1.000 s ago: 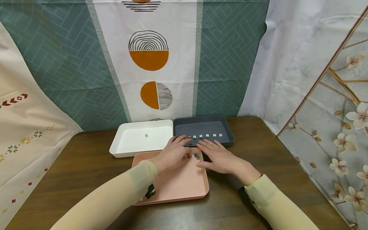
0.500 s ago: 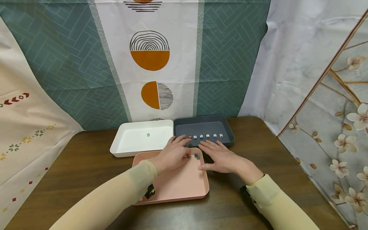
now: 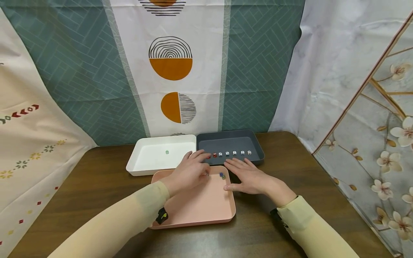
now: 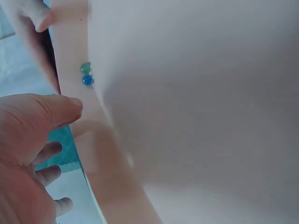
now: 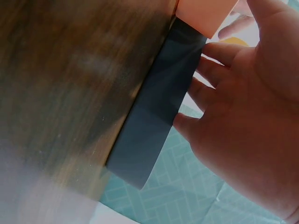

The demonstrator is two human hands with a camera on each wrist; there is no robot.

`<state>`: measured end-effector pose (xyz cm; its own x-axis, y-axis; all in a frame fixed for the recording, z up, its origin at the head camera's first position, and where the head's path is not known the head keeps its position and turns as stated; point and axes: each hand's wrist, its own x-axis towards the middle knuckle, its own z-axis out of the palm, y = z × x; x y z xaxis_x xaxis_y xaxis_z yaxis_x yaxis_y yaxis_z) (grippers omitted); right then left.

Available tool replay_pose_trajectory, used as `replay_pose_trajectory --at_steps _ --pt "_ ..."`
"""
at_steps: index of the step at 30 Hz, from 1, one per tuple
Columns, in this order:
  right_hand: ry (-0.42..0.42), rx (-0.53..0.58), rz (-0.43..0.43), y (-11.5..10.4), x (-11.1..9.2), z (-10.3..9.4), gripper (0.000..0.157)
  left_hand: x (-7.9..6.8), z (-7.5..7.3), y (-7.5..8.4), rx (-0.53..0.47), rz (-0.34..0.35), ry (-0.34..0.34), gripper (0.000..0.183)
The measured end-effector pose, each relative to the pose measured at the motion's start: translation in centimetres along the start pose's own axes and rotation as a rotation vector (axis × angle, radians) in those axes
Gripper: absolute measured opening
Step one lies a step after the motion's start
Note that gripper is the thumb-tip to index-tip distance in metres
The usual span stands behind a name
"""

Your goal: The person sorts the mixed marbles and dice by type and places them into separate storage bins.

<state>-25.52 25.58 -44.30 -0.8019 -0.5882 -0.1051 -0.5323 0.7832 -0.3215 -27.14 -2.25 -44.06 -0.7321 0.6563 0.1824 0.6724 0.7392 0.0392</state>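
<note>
My left hand [image 3: 190, 172] is over the far part of the pink tray [image 3: 206, 208], thumb and index finger together on a small glassy marble, mostly hidden by the fingers. In the left wrist view my thumb is in front and the other fingers are apart. Two marbles, a blue marble [image 4: 88, 80] and a green marble [image 4: 85, 68], lie in the tray's far right corner. My right hand [image 3: 250, 178] has its fingers stretched out, fingertips at the near rim of the dark grey tray [image 5: 154, 98], thumb over the pink tray's right edge.
The dark tray holds a row of dice: red dice [image 3: 214, 155] on the left and several white dice [image 3: 234, 153]. Left of it stands a white tray [image 3: 142, 157] with one pale green marble [image 3: 167, 152]. All three trays stand close together on the wooden table [image 3: 277, 154].
My left hand has drawn slightly back to the left from the tray's far right corner, showing more of the red dice. My right hand stays nearly in place. The view has shifted a little.
</note>
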Motion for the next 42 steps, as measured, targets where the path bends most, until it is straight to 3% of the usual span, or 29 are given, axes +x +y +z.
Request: replay_pose_trajectory --at_steps 9,24,42 --pt "-0.001 0.001 0.007 0.0 0.0 0.0 0.099 -1.3 -1.6 -1.3 -0.016 -0.027 0.014 0.007" --pt "0.003 0.007 -0.006 -0.2 -0.1 0.0 0.098 -3.6 -3.3 -4.6 0.010 -0.100 0.110 0.012" --pt "0.001 0.016 -0.006 -0.2 -0.1 0.0 0.098 -5.6 -3.8 -7.7 -0.015 -0.196 0.139 0.010"
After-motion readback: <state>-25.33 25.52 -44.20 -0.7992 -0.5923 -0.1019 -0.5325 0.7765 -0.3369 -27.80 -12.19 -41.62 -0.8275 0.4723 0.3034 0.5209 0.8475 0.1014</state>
